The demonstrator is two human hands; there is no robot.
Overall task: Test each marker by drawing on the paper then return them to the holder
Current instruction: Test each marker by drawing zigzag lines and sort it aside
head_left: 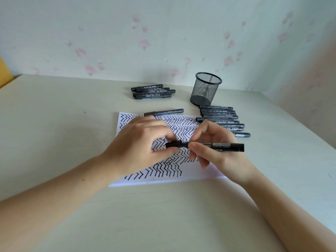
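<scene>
A black marker point(223, 145) lies level above the paper point(183, 128), which is covered in black zigzag strokes. My right hand point(216, 150) grips its barrel. My left hand point(141, 142) pinches the cap point(173, 144) at the marker's left end; the cap sits against the barrel. The black mesh holder point(206, 91) stands upright behind the paper with no markers visible inside. Several markers point(221, 119) lie in a row right of the paper, several more point(152, 91) lie at the back, and a single one point(163, 112) rests at the paper's far edge.
The pale table point(54, 124) meets a flowered wall point(163, 33) at the back. Its right edge runs diagonally near the row of markers. A yellow object point(4, 71) shows at the far left.
</scene>
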